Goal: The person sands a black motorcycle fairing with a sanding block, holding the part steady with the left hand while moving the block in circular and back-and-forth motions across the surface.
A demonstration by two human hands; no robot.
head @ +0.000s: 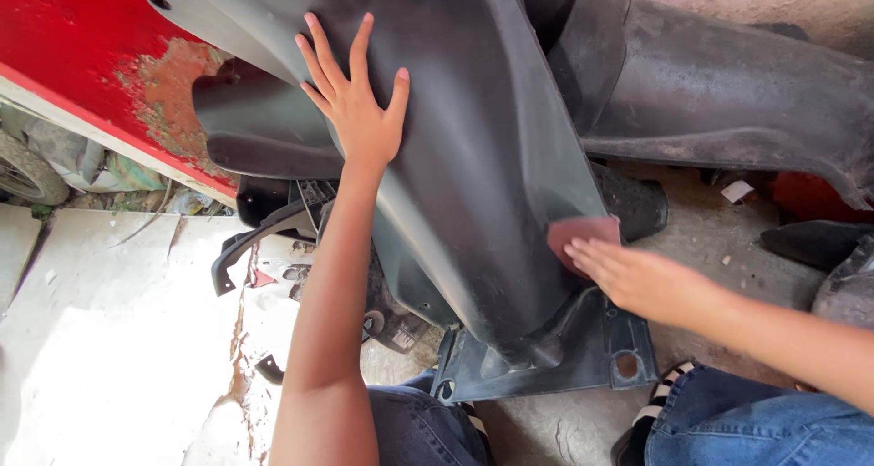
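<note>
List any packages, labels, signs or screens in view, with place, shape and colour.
Paper scrap, maybe a label: on the concrete floor at right, below the dark panel; small, whitish, roughly square.
Crumpled wrappers or bags: under the red panel's edge at left; pale, shapeless.
No signs or screens show.

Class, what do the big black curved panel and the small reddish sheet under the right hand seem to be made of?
Big black curved panel: probably moulded plastic, dull matte with a dusty sheen and formed ribs. Small reddish sheet: likely sandpaper, thin, flat and matte, pressed by the right hand.
</note>
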